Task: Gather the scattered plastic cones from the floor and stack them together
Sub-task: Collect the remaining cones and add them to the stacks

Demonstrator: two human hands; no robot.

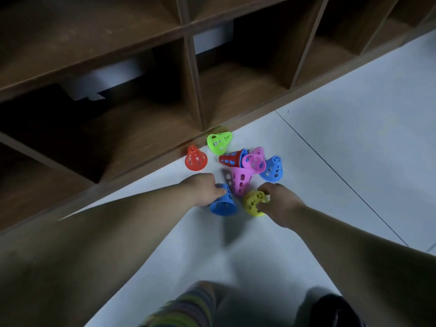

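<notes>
Plastic, head view: cones look thin and holed; likely light, stiff, apt to skid on the floor (pixel 318 175)
Where: heap lies beside the shelf unit (pixel 141 147); red cone (pixel 195 160) upright, green cone (pixel 219 142) on its side
Your left hand (pixel 204 188): fingers curled on the blue cone (pixel 223 205) near its narrow top
Your right hand (pixel 280 205): clamped round the yellow cone (pixel 252 202)
Your hold: pinch the wall through the holes, or cup the wide rim

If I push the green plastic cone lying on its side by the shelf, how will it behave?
The green perforated plastic cone probably rolls in a curve, since it lies on its tapered side. Its many holes suggest it is light.
</notes>
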